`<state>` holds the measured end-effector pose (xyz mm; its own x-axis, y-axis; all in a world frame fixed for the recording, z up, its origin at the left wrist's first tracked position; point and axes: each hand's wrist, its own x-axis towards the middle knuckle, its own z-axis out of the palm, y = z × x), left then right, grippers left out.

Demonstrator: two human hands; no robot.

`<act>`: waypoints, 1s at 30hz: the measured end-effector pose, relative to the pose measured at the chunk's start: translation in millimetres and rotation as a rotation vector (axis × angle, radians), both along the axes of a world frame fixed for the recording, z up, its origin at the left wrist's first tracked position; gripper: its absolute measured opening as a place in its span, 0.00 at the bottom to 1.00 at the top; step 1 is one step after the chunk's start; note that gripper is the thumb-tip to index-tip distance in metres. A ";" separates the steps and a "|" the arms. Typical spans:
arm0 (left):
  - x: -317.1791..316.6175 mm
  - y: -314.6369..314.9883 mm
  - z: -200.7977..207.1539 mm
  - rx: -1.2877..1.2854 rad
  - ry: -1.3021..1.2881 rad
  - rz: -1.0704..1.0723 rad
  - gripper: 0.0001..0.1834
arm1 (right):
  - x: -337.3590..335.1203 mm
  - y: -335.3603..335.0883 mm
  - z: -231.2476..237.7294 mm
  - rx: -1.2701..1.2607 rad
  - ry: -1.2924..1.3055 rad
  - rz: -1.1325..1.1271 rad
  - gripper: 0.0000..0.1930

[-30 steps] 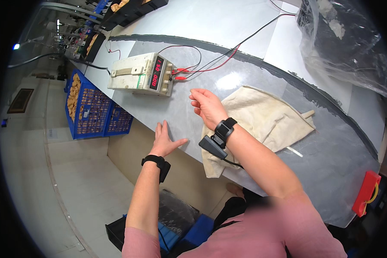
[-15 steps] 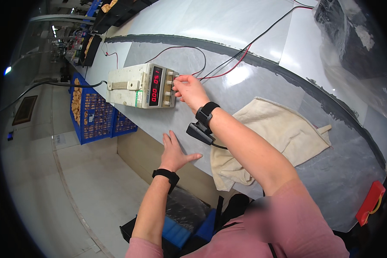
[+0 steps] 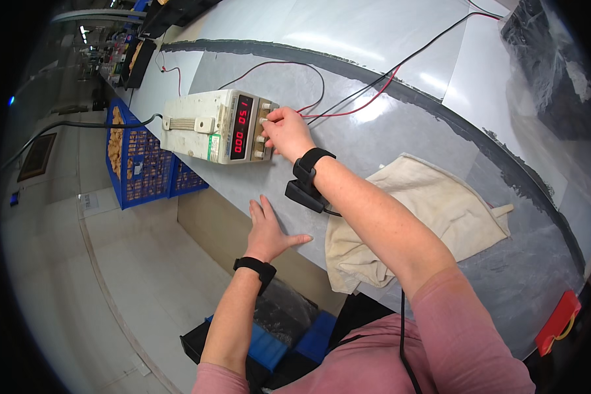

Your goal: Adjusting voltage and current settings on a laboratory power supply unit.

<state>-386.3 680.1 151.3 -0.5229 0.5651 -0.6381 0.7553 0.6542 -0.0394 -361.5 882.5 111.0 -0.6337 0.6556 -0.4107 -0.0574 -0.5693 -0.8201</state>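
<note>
A beige bench power supply (image 3: 189, 141) with a carrying handle stands on the grey table, its lit red digital display (image 3: 241, 128) facing right. My right hand (image 3: 289, 134) is at its front panel, thumb and index finger closed on one of the small knobs (image 3: 264, 122). Other knobs show above and below that one. My left hand (image 3: 268, 235) lies with fingers spread at the table's near edge, holding nothing. Black bands with a small device circle my right wrist. Red and black leads (image 3: 354, 113) run across the table behind my right hand.
A crumpled cream cloth (image 3: 433, 210) lies under and beside my right forearm. Left of the table, a blue crate (image 3: 148, 164) holds tan pieces. A black cable (image 3: 79, 123) leaves the supply's back. Clear plastic wrapping (image 3: 545, 79) sits far right, and a red object (image 3: 558, 322) near right.
The view has shifted slightly. My right hand stays at the knobs, its fingers turned a little. My left hand keeps its place and spread.
</note>
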 end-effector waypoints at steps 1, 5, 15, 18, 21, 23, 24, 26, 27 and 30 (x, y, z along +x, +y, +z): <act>-0.6 -0.4 -0.1 0.001 -0.003 -0.004 0.83 | 0.1 0.2 1.1 -0.004 -0.005 0.002 0.15; -0.3 2.3 1.3 -0.021 -0.003 -0.002 0.83 | -0.2 1.3 2.0 -0.002 -0.026 0.009 0.13; 1.9 1.0 3.3 -0.010 -0.010 0.019 0.82 | -0.6 -2.0 4.2 -0.041 -0.006 -0.070 0.08; -0.1 -1.1 0.9 -0.010 0.005 0.000 0.83 | -0.1 -0.5 6.0 -0.046 -0.006 -0.063 0.09; -0.6 2.3 -1.6 -0.015 0.007 -0.009 0.83 | -0.2 2.8 3.7 -0.060 -0.017 -0.060 0.09; -0.7 2.8 -1.0 -0.006 -0.002 0.003 0.83 | -0.3 3.0 4.7 -0.047 -0.016 -0.058 0.08; -1.1 2.0 -0.8 -0.007 0.001 -0.001 0.83 | -0.3 2.6 5.4 -0.048 -0.016 -0.056 0.08; -1.2 1.5 -0.4 -0.008 0.005 -0.004 0.83 | -0.6 2.6 6.1 -0.038 -0.013 -0.052 0.08; -0.5 1.2 -0.2 -0.010 0.008 -0.004 0.83 | -0.4 2.8 5.0 -0.038 -0.013 -0.051 0.08; 0.0 0.9 0.1 -0.009 0.005 0.001 0.83 | 0.5 3.6 1.7 -0.013 -0.017 0.018 0.12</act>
<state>-386.3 681.0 151.3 -0.5269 0.5584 -0.6408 0.7541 0.6549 -0.0495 -361.0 886.1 112.7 -0.6383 0.6388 -0.4295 -0.0333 -0.5803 -0.8137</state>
